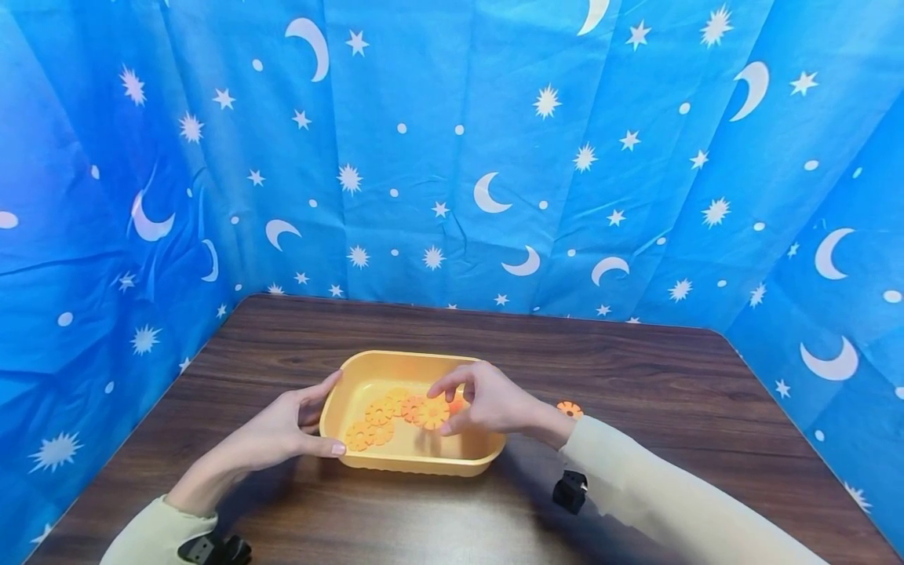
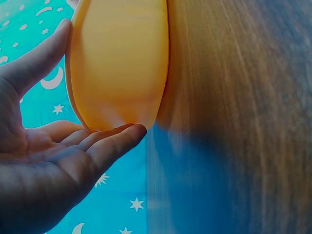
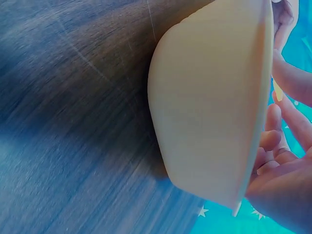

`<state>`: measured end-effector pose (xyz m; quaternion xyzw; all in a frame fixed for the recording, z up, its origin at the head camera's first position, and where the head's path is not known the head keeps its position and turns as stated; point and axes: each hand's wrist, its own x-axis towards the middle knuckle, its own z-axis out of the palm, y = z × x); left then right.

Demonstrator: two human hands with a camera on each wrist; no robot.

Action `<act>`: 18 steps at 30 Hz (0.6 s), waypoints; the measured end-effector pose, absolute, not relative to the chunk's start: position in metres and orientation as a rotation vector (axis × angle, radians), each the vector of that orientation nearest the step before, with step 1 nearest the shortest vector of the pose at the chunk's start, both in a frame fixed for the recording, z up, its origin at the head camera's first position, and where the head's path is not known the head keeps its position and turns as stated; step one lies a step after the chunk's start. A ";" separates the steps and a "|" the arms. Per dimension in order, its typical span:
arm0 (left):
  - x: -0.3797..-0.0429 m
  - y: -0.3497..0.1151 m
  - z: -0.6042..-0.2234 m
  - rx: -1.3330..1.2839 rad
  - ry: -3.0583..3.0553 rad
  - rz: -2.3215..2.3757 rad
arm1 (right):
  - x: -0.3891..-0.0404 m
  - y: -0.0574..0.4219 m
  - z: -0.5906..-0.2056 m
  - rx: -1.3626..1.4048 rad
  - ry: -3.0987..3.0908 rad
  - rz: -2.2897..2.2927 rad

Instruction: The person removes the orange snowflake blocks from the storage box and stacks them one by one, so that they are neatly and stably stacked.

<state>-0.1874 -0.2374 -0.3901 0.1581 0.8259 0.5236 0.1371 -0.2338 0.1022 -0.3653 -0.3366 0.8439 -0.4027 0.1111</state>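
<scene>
A yellow plastic tub (image 1: pixel 417 464) stands on the table. Several yellow and orange flower-shaped discs (image 1: pixel 359 436) with notched edges lie in its left and middle part. My left hand (image 1: pixel 286 428) grips the tub's left end, thumb at the near corner of the rim; in the left wrist view its fingers (image 2: pixel 117 141) lie along the outer wall. Over the tub, my right hand (image 1: pixel 487 400) pinches one light-orange flower-shaped disc (image 1: pixel 432 413) between thumb and index finger. That disc shows edge-on as a thin yellow sliver (image 3: pixel 278 90) in the right wrist view. The right hand covers part of the tub's right side.
One orange notched disc (image 1: pixel 570 410) lies on the dark wooden table (image 1: pixel 621 361), right of the tub by the right wrist. Blue cloth (image 1: pixel 424 157) with white moons and stars hangs behind the table and on both sides.
</scene>
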 end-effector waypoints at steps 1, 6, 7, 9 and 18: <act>-0.187 -0.238 -0.390 0.461 2.389 1.516 | -0.234 0.104 -0.365 -0.993 2.485 -1.180; -0.187 -0.238 -0.391 0.464 2.383 1.519 | -0.233 0.113 -0.361 -1.018 2.506 -1.171; -0.187 -0.238 -0.391 0.468 2.384 1.514 | -0.233 0.115 -0.360 -1.019 2.507 -1.174; -0.187 -0.238 -0.390 0.457 2.383 1.511 | -0.233 0.118 -0.358 -1.021 2.511 -1.179; -0.187 -0.237 -0.389 0.470 2.381 1.513 | -0.232 0.135 -0.350 -0.944 2.561 -1.243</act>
